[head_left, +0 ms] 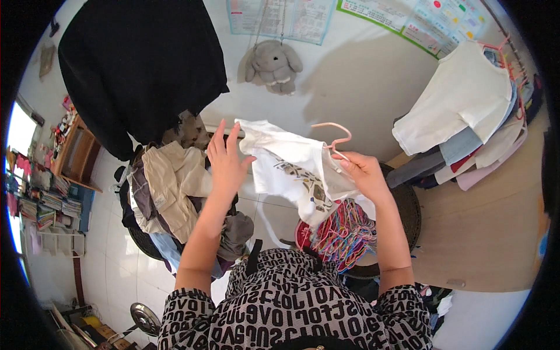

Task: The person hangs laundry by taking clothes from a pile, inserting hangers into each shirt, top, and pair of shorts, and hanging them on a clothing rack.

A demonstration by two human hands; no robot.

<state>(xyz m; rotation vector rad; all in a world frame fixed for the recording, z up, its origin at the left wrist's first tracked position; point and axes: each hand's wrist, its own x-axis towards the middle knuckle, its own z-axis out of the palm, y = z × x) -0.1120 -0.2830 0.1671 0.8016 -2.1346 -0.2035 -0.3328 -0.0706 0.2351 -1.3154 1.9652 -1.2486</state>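
A white T-shirt [274, 154] with a brown and grey printed pattern hangs sideways in front of me. A pink clothes hanger [349, 133] pokes out at its neckline, hook upward. My right hand [363, 175] pinches the hanger and the shirt's edge together. At the shirt's other end, my left hand [226, 162] has its fingers spread, next to the cloth without a visible grip. Whether the left palm touches the fabric I cannot tell. Below the shirt lies a heap of colourful hangers [345, 236].
Left of me rises a pile of clothes [175, 184], beneath a large black garment [146, 64]. Several clothes [458, 93] hang from a rack at right. A grey rabbit-shaped plush bag [273, 63] hangs on the wall. Shelves with books [55, 207] stand far left.
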